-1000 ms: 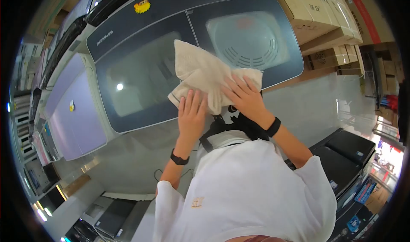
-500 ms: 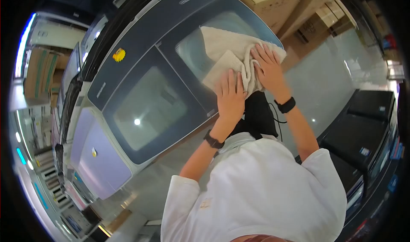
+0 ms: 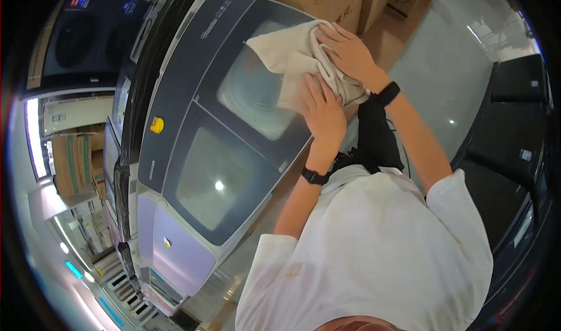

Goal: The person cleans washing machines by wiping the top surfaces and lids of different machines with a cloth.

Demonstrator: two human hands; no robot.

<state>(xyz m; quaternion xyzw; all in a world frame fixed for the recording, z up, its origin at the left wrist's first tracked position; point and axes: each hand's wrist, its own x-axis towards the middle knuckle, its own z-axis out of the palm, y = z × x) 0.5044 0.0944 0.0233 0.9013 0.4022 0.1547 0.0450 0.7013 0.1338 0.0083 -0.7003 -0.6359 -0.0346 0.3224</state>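
Touching one cloth [image 3: 292,49]: two hands [image 3: 353,56]; one lid [image 3: 236,141], apparently two windows [image 3: 207,167].

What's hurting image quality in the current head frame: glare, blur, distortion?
Head view: small round glare spot on the lower window of the dark appliance top; head view: left hand slightly blurred where it meets the cloth; head view: strong fisheye bending, with black corners.

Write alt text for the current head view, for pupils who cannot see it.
Left hand and right hand lie on a crumpled cream cloth that partly covers one window of a dark appliance top. A purple-topped appliance stands at one end, cardboard boxes at the other.
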